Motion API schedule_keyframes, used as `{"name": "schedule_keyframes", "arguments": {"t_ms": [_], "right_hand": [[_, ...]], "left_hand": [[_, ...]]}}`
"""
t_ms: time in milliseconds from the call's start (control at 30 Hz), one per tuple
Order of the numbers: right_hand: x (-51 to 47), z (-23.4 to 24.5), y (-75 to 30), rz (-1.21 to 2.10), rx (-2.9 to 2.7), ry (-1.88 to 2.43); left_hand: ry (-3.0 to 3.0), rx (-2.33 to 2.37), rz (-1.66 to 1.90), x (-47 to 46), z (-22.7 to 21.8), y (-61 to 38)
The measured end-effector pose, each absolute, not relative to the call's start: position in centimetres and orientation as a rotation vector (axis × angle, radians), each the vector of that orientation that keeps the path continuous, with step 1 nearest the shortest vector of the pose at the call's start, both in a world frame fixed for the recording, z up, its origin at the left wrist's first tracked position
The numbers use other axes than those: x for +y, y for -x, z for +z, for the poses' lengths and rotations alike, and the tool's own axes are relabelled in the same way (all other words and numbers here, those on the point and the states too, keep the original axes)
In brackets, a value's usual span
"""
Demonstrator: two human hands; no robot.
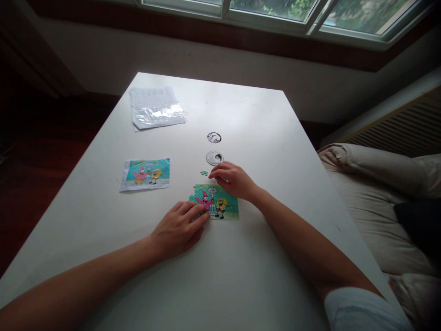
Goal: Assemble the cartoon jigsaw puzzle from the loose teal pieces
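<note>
A jigsaw puzzle with three cartoon figures on a teal ground lies mostly joined on the white table. Its upper left edge is uneven, with knobs and gaps showing. My left hand rests flat with its fingers over the puzzle's lower left part, which it hides. Just above the puzzle, my right hand hovers over its top right edge, fingers bent and a little apart. Its fingertips come close to some loose puzzle pieces; no piece can be made out in the fingers.
Left of the puzzle lies a printed picture of the same scene. Farther back are papers in a clear plastic sleeve. Two round holes are set in the table, one with a cover. A beige couch stands at right.
</note>
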State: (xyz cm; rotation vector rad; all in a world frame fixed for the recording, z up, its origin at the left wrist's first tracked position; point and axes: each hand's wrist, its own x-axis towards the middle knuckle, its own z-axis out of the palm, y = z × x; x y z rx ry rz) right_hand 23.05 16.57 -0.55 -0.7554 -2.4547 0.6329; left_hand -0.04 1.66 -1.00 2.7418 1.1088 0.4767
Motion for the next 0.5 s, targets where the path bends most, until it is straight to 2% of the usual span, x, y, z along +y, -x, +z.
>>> {"name": "schedule_keyframes", "arguments": {"t_ms": [200,500], "right_hand": [[15.4,0.3,-22.2,0.520,-2.689,0.487],[14.9,0.0,-21.9,0.430,-2.718,0.472]], "left_hand": [[-2.754,1.108,0.500,1.7,-0.9,0.0],[-2.747,1.115,0.494,1.7,-1.0,0.0]]}}
